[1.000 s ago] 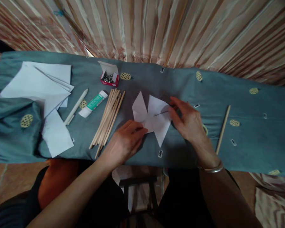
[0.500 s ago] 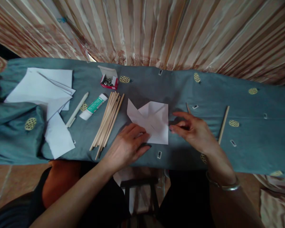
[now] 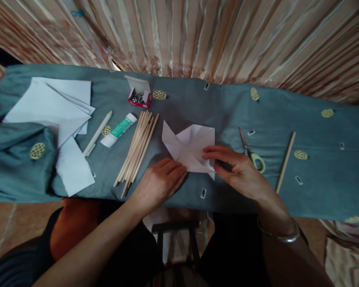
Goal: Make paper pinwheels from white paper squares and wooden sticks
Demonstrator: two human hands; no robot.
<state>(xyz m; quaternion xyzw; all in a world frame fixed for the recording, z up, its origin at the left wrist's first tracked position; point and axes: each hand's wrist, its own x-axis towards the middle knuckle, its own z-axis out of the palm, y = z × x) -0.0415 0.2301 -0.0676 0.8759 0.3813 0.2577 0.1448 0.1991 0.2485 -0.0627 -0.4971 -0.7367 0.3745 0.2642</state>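
Centrally in the frame, a folded white paper (image 3: 189, 148) lies on the cloth-covered surface (image 3: 317, 167). The left hand (image 3: 160, 181) presses its lower edge with flat, uncurled fingers. The right hand (image 3: 241, 171) pinches the paper's lower right corner, with scissors (image 3: 253, 153) just beside it.

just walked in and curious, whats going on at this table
A person is folding a sheet of white paper on a blue-grey cloth. The left hand rests flat at the paper's near left edge, and the right hand pinches its near right corner. A bundle of wooden sticks and a glue tube lie to the left, scissors to the right.
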